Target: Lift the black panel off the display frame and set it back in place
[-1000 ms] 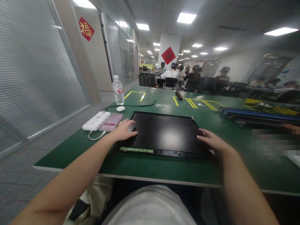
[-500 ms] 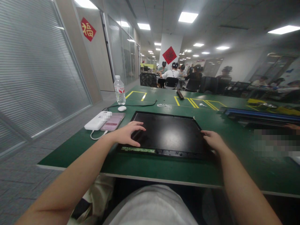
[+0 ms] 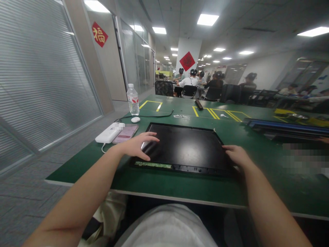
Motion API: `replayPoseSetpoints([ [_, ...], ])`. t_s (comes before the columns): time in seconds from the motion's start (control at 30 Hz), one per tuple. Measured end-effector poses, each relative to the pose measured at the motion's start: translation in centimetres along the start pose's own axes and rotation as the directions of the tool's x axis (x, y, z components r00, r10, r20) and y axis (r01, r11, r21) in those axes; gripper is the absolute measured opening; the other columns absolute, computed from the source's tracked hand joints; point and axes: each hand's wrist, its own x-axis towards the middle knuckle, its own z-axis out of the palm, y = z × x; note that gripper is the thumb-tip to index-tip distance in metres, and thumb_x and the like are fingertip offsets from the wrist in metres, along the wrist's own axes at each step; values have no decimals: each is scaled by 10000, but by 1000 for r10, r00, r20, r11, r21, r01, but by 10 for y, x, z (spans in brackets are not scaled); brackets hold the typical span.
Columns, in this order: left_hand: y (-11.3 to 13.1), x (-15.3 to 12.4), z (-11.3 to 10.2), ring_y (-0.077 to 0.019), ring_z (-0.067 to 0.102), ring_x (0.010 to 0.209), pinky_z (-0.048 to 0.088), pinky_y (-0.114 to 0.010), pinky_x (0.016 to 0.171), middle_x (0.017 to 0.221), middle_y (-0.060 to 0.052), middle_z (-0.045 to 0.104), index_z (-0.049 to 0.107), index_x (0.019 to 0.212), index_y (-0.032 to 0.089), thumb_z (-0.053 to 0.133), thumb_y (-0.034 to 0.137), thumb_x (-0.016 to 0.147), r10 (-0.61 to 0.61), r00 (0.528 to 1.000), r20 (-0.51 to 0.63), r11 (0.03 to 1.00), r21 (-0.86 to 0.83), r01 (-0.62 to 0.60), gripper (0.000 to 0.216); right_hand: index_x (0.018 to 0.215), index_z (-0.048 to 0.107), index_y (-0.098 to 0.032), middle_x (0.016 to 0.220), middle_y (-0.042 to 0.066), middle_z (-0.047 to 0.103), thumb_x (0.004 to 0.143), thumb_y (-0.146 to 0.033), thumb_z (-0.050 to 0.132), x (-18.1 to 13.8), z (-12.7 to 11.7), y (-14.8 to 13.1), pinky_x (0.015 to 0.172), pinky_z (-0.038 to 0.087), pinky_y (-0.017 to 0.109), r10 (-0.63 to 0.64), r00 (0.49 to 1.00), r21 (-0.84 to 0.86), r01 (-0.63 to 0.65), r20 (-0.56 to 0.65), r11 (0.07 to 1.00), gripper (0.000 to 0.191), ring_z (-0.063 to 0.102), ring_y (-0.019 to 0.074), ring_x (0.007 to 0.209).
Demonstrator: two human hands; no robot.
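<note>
A black flat display panel (image 3: 187, 145) lies on the green table, its dark glossy screen facing up. A green circuit board strip (image 3: 153, 165) runs along the left part of its near edge. My left hand (image 3: 137, 145) is over the panel's left side, thumb and fingers spread apart. Whether those fingertips touch the screen I cannot tell. At the right edge, my right hand (image 3: 236, 156) grips the frame, its fingers partly hidden beside the panel.
Left of the panel are a white power bank (image 3: 108, 133), a phone (image 3: 126, 133), a white earbud case (image 3: 135, 119) and a water bottle (image 3: 133, 100). A black cable (image 3: 156, 116) lies behind it. Long dark bars (image 3: 288, 127) rest at right. Several people sit farther back.
My left hand has shifted slightly left relative to the panel, fingers still spread. My right hand stays at the right edge. The whole view has shifted a little.
</note>
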Motion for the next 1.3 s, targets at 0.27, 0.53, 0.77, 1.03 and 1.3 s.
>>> replayPoseSetpoints([
  [0.27,0,0,2,-354,362,1439,307,-474,1167,1588,-96,365,572,1367,304,844,402,628,22,1000,8,1000,-17,-22,794,1154,758,-183,979,97,761,737,-142,571,-1,0,1,728,538,292,-8,1000,8,8,-20,1000,459,703,223,826],
  [0.53,8,3,2,-343,411,1409,323,-446,1161,1557,-95,412,621,1301,267,816,271,626,78,997,17,997,-22,-77,703,1094,772,-193,911,88,753,723,-149,586,-1,0,2,733,539,297,-22,999,18,22,-35,1000,417,696,234,863],
  [0.77,6,4,4,-333,427,1401,331,-430,1158,1555,-96,419,623,1290,258,792,252,640,85,996,16,996,-18,-85,671,1120,756,-176,877,93,748,731,-140,573,1,1,3,753,538,310,-13,1000,19,13,-21,1000,431,698,230,835],
  [1.03,4,2,4,-337,418,1405,344,-454,1143,1547,-126,426,609,1316,252,757,470,730,-22,1000,-10,1000,-9,22,642,1092,758,-179,923,101,752,726,-164,588,4,2,8,761,544,324,-9,1000,57,9,-3,998,404,702,239,845],
  [1.3,-19,11,15,-365,395,1410,325,-498,1147,1501,-199,453,564,1349,149,565,476,844,-266,936,-229,937,167,307,602,1088,763,-192,877,90,746,739,-173,573,3,2,9,741,545,321,-29,999,60,30,-16,998,398,698,242,867],
])
